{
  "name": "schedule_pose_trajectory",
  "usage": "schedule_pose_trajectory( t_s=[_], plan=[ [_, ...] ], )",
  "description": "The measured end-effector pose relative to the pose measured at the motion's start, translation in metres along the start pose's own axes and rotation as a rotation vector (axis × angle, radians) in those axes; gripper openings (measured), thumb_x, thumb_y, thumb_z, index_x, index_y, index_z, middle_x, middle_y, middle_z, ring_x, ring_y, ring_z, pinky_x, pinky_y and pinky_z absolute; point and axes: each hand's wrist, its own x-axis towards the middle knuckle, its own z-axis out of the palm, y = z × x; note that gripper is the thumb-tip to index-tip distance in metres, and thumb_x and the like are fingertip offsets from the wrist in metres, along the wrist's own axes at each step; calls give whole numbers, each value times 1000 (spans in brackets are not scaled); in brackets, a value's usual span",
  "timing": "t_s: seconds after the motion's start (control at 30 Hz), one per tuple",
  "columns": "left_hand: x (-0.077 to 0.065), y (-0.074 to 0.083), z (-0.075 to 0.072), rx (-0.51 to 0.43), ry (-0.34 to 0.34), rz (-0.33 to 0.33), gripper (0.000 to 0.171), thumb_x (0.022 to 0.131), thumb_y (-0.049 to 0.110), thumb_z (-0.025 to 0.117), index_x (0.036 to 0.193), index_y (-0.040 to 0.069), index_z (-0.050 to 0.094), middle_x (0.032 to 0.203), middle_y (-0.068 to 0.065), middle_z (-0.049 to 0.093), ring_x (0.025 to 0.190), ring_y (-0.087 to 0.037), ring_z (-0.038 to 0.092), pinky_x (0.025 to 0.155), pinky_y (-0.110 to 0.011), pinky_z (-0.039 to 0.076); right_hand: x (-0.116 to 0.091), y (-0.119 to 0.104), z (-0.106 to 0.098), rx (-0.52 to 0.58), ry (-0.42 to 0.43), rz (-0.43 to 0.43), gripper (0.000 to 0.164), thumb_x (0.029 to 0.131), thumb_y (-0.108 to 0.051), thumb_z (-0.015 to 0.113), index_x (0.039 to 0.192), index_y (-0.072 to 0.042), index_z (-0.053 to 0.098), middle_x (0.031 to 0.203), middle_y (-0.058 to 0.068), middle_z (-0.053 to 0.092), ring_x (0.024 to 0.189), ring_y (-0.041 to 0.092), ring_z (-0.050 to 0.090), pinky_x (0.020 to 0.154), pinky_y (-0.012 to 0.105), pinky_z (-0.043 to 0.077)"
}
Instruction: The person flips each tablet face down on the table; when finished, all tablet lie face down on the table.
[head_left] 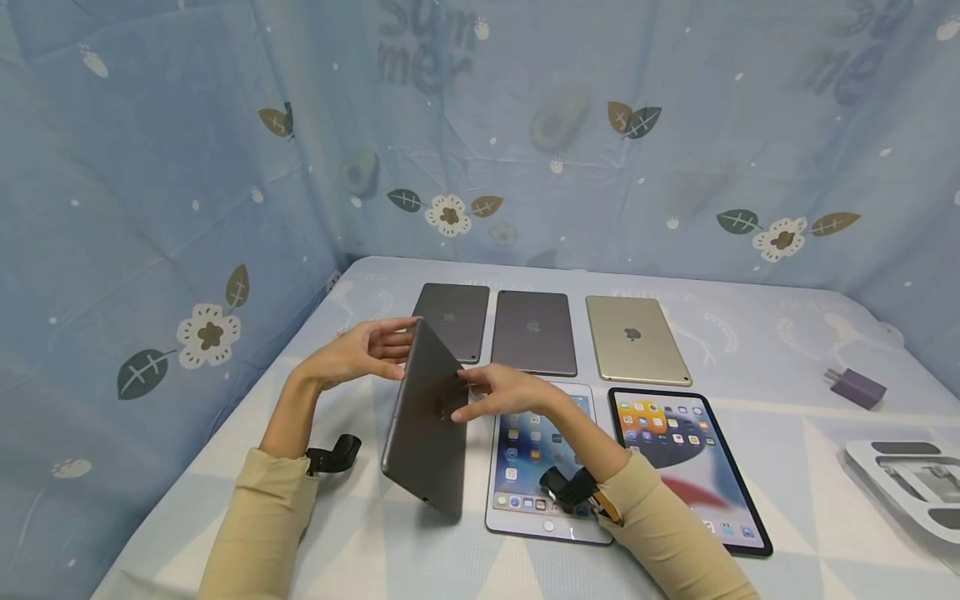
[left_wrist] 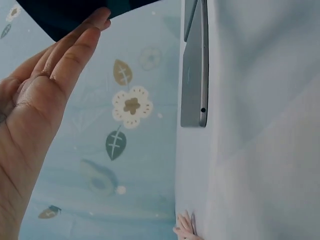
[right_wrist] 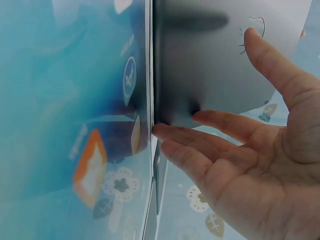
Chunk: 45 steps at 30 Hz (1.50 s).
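A dark grey tablet (head_left: 429,425) stands tilted on edge at table centre-left, its back toward the right. At its upper left side is my left hand (head_left: 367,350), long fingers against the tablet; in the left wrist view, fairly straight fingers (left_wrist: 75,57) meet its dark corner (left_wrist: 65,12). My right hand (head_left: 506,390) is on the other side, thumb by the logo on the tablet's back (right_wrist: 215,60). The fingers (right_wrist: 187,152) reach toward its far edge; exact contact is unclear. Under the right wrist lies a white-framed tablet (head_left: 551,525) with its screen lit.
Behind lie two dark grey tablets (head_left: 457,312), (head_left: 534,333) and a gold tablet (head_left: 637,337), backs up. A black-framed tablet (head_left: 678,450) shows a lit screen. Farther right are a purple charger (head_left: 857,388) and a white-grey stand (head_left: 911,479). Patterned blue curtains (head_left: 562,142) enclose the table.
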Motion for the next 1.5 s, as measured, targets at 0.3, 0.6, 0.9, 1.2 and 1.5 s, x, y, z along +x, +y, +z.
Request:
schedule_pose_trajectory(
  t_s=[0.3,0.6,0.9,1.2,1.5],
  plan=[
    [-4,-4,-6,44,9,-21,96,79,6,77,153,0,15,154,-26,27,140,-42,29,100,-33,48,-1,2,-3,-85,14,15,74,86,-30,70,144,3,39,150,17,40,136,35,42,111,44,37],
    [-8,-11,-14,195,-27,-68,101,74,12,82,149,-9,18,152,-28,28,141,-42,27,111,-53,26,-8,4,-12,-178,-17,19,64,87,-31,70,137,2,50,144,16,48,136,33,43,110,45,39],
    [-8,-16,-17,376,-53,-190,99,73,14,84,146,-14,22,146,-32,36,136,-44,37,108,-48,37,-10,3,-17,-291,-61,-11,62,87,-35,68,135,1,53,143,16,50,138,32,39,106,45,41],
    [-4,-19,-12,448,2,-319,91,81,28,78,144,-13,29,143,-31,42,133,-42,44,108,-53,37,-13,1,-15,-337,-84,6,67,82,-32,74,137,-1,51,151,21,37,141,37,32,113,52,32],
    [-2,-15,-5,478,51,-351,84,85,30,73,144,-12,31,146,-29,39,134,-42,42,110,-53,35,-10,-5,-3,-416,-138,93,81,73,-24,84,142,-6,46,159,21,15,146,35,21,116,45,30]
  ],
)
